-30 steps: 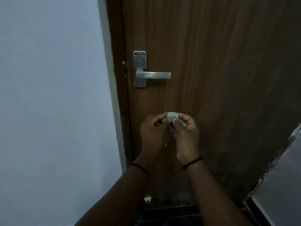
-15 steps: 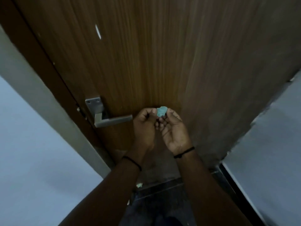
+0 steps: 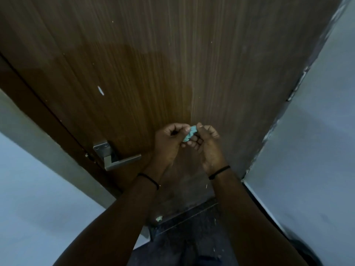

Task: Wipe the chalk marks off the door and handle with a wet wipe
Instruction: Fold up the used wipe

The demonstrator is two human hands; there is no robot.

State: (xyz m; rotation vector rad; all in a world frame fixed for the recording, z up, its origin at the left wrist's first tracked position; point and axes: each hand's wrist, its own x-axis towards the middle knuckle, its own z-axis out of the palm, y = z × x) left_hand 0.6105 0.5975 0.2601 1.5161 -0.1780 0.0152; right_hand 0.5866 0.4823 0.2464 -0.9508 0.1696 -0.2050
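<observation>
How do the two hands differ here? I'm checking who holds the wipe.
The left hand shows its back, fingers curled, thumb on the wipe; the right hand is turned palm-up, pinching the wipe from the other side. Both hold it and wear a black wristband.

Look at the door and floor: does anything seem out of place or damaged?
A white mark stands out on the brown door, above the handle. A pale scrap lies on the floor by the door's foot.
</observation>
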